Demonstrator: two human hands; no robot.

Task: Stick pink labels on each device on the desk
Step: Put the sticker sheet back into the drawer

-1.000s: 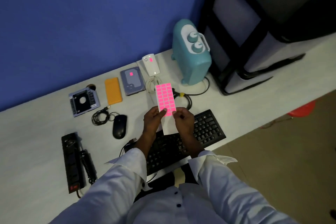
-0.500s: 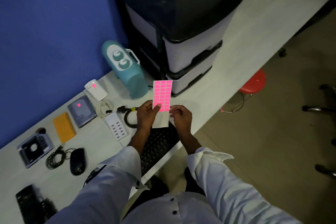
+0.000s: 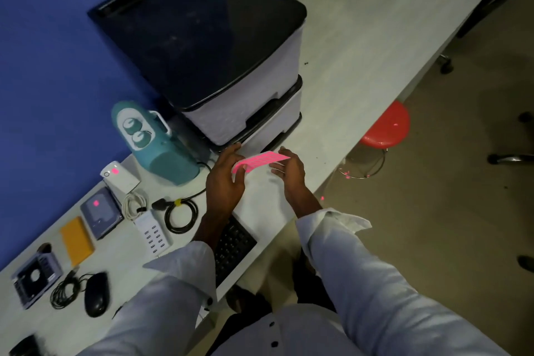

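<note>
Left hand (image 3: 225,182) grips pink label sheet (image 3: 260,161), held near flat; right hand (image 3: 290,172) at its other end, grip unclear. Drawer unit (image 3: 245,113) just beyond both hands.

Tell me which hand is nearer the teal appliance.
Left. The left hand sits just right of the teal appliance; the right hand lies farther right, beyond the pink label sheet.

Keyboard (image 3: 234,243), mostly hidden under left sleeve (image 3: 173,283); dark object (image 3: 24,345), lower left, cut by frame edge, unidentifiable.
</note>
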